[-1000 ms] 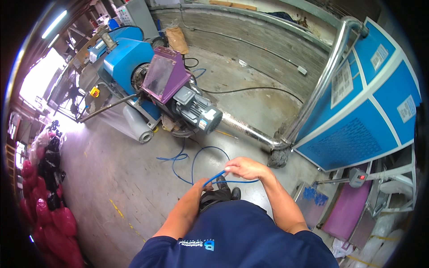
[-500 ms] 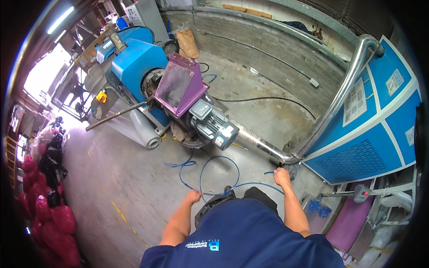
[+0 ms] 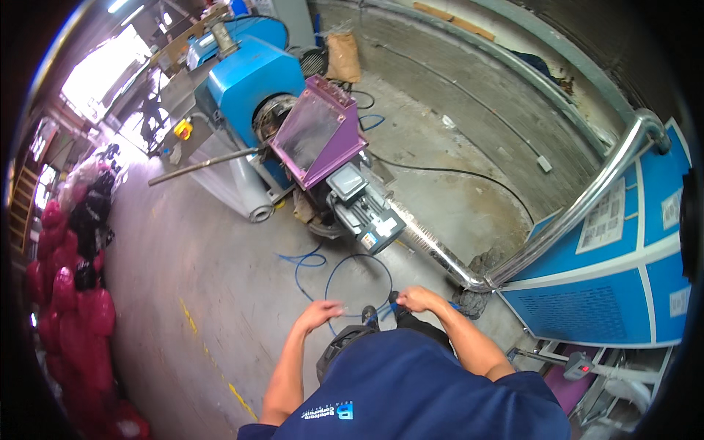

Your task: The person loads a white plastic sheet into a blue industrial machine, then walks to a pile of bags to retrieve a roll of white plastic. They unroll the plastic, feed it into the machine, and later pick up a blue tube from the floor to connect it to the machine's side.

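A thin blue hose (image 3: 359, 255) lies in a loop on the concrete floor just ahead of my feet. My right hand (image 3: 418, 299) is closed, and an end of the hose shows beside it near my dark shoes (image 3: 370, 317). My left hand (image 3: 319, 315) is blurred and held out at the same height. The hose runs close under it, but its grip is unclear. Both forearms come up from my dark blue shirt at the bottom edge.
A blue machine (image 3: 249, 81) with a purple hopper (image 3: 315, 132) and a grey motor (image 3: 363, 209) stands ahead. A shiny metal duct (image 3: 579, 205) bends up beside a blue cabinet (image 3: 609, 293) on the right. Red sacks (image 3: 66, 293) line the left. A black cable (image 3: 469, 174) crosses the floor.
The view has tilted up toward the machine. My hands, together on the hose a second ago, spread apart, and now both sit lower and closer in front of my body.
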The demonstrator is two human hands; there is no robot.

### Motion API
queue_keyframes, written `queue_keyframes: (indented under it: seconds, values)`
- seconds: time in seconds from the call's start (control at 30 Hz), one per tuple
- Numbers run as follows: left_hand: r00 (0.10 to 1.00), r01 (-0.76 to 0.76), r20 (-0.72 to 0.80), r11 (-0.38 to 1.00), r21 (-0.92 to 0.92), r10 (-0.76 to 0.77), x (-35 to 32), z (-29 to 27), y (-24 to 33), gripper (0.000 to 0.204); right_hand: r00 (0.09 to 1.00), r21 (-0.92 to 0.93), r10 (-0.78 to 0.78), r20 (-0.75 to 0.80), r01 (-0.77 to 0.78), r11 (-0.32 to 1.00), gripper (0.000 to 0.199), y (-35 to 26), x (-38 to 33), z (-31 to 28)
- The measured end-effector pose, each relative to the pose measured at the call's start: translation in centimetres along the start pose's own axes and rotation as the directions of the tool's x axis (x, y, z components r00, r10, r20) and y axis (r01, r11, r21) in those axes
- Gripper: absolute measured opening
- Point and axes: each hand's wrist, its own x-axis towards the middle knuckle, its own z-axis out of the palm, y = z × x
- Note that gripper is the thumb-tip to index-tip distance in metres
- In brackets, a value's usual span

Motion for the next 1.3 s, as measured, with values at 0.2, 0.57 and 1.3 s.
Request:
queue_keyframes:
  seconds: [0.2,0.57,1.3]
  values:
    - [0.999,-0.029,-0.023,0.942,0.336,0.039,2.3,3.6,11.3,0.05,0.999,0.633,0.023,0.031,-0.037,0.774,0.035,-7.6,5.3,-6.3]
    - [0.933,-0.097,-0.359,0.959,-0.265,-0.005,5.5,3.7,13.7,0.041,0.985,0.943,-0.13,-0.114,0.149,0.298,0.035,-7.7,7.8,-8.6]
    - [0.611,0.279,-0.57,0.823,-0.495,-0.549,-11.7,6.6,-17.6,0.036,0.885,0.904,0.447,0.131,0.079,-0.421,0.035,-9.1,25.4,-8.6]
